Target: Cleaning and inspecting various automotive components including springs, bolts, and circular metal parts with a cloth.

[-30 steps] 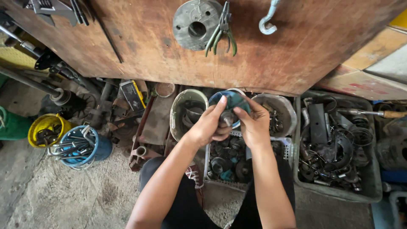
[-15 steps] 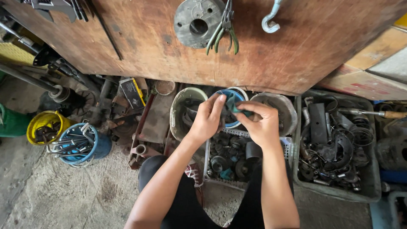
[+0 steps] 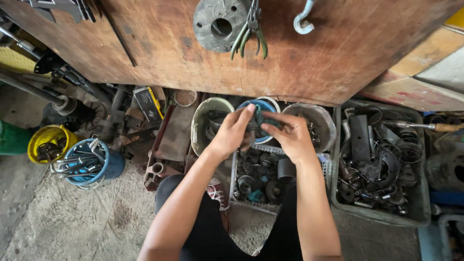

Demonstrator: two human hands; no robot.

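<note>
Both hands: meet on one small dark teal part (image 3: 259, 119), above the white mesh basket (image 3: 280, 151) of metal parts.
Left hand (image 3: 232, 133): fingers curled, tips pinching the part's left side.
Right hand (image 3: 289, 134): fingers bent, thumb and fingertips closed on its right side.
Behind: blue bucket (image 3: 266, 107).

This is a rough repair workshop. A worn, rust-stained wooden desk (image 3: 338, 53) carries a grey round metal flange (image 3: 218, 24) and green-handled pliers (image 3: 251, 34). On the bare concrete floor (image 3: 63, 222) under the desk stand a grey plastic crate of springs and scrap metal (image 3: 382, 164), a white mesh basket of bearings (image 3: 261, 181), and a blue bucket of steel rods (image 3: 89, 162) beside a yellow bucket (image 3: 46, 142).
</note>
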